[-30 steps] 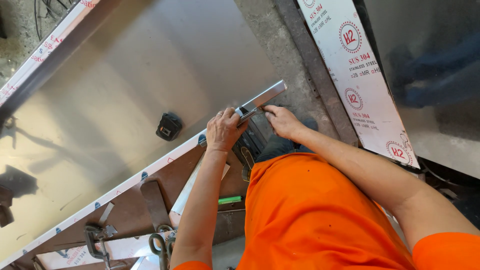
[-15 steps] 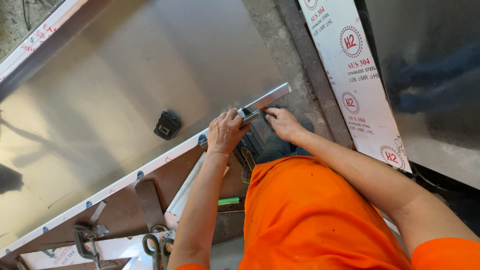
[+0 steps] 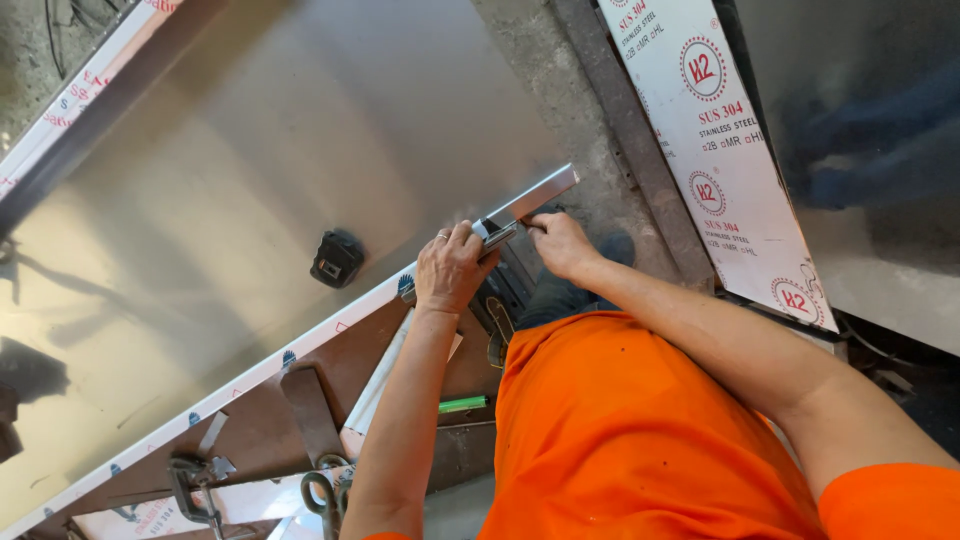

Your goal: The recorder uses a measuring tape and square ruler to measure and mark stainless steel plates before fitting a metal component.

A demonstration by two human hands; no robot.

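— What are your hands doing?
— My left hand (image 3: 452,268) curls over the metal sheet's (image 3: 250,170) edge strip (image 3: 525,203); my right hand (image 3: 558,243) pinches its end. Both sit as a second ago; only my view drifted.
— Anything nearby?
— A black block (image 3: 337,258) rests on the sheet.

The steel sheet (image 3: 250,150) is smooth metal, brushed and softly reflective, with white paper-like film along its near edge. The bar (image 3: 530,198) by the left hand (image 3: 452,268) and right hand (image 3: 560,243) is bright, glossy metal. The floor (image 3: 560,80) past the sheet's far corner is rough and matt. The shirt (image 3: 640,430) is matt orange cloth.
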